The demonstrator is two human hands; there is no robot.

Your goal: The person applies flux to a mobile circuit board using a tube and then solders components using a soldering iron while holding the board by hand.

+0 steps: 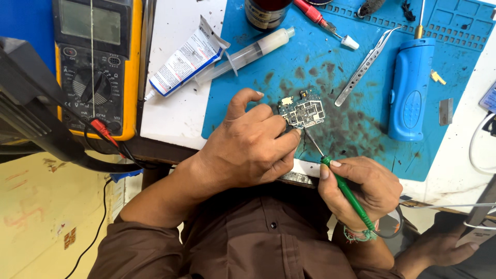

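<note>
Fingers of the left hand (pixel 248 150) pinch the near-left edge of a small blue circuit board (pixel 303 110), which lies on the stained blue work mat (pixel 361 129) just beyond the fingertips. Near and to the right, the right hand (pixel 364 188) grips a green-handled soldering iron (pixel 345 190); its tip seems to touch the board's near edge.

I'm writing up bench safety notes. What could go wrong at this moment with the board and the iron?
1. The left hand pinches the circuit board right beside the soldering iron tip; a slip could burn a finger.
2. The board is held only by fingers, so it may shift under the tip.
3. The syringe and tube lie close by.
</note>
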